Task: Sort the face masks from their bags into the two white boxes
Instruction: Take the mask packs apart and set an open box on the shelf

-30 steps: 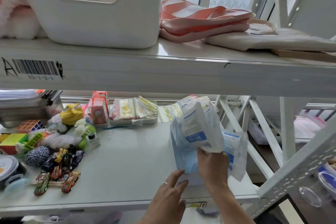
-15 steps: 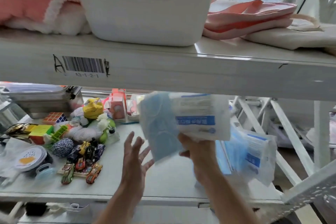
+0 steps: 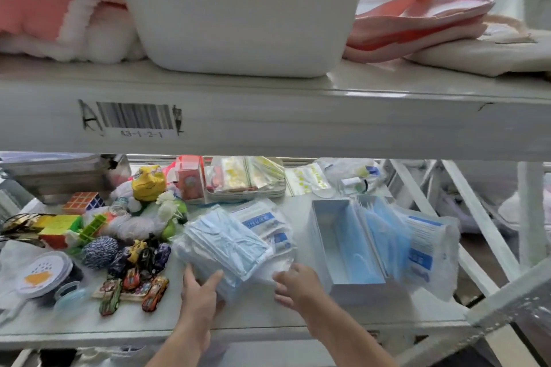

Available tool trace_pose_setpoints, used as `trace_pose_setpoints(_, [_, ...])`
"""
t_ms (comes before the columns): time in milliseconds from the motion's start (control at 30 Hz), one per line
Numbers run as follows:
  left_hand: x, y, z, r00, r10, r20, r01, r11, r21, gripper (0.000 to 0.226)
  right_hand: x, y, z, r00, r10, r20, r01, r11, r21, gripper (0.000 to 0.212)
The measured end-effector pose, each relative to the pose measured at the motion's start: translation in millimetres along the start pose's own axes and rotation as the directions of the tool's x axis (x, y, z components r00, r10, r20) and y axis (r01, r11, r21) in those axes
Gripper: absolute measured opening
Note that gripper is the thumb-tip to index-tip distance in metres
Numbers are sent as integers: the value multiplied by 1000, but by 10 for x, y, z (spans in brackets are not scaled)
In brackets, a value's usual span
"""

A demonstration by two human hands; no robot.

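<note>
Bag of masks (image 3: 229,241) lies flat on the shelf (image 3: 253,319), just left of the open white box (image 3: 331,241); the job now is getting the masks out.

Left hand (image 3: 199,284) grips the bag's near-left corner, thumb on top of the stack. Right hand (image 3: 293,283) has its fingers bent onto the clear near-right end, but it's too blurred to tell if it pinches the film. Suggest the left pins the stack while the right opens the mouth and peels the film back, then slide the masks out as one block, no fanning. The box has blue masks standing on its right, so load the free left side. A second bag (image 3: 429,250) leans on the box; don't knock it.
</note>
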State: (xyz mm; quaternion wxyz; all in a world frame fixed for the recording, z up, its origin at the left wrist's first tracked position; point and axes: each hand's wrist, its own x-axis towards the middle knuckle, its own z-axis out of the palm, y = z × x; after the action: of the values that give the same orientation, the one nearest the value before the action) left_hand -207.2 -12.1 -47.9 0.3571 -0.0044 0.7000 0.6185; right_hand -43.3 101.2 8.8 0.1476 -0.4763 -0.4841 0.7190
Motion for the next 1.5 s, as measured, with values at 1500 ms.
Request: trace_pose_setpoints(1500, [-1009,389,2047,762,373,529,-530,-109,841,28,-282,-489,-1354,841,-497,-213,-186,105,-977,31])
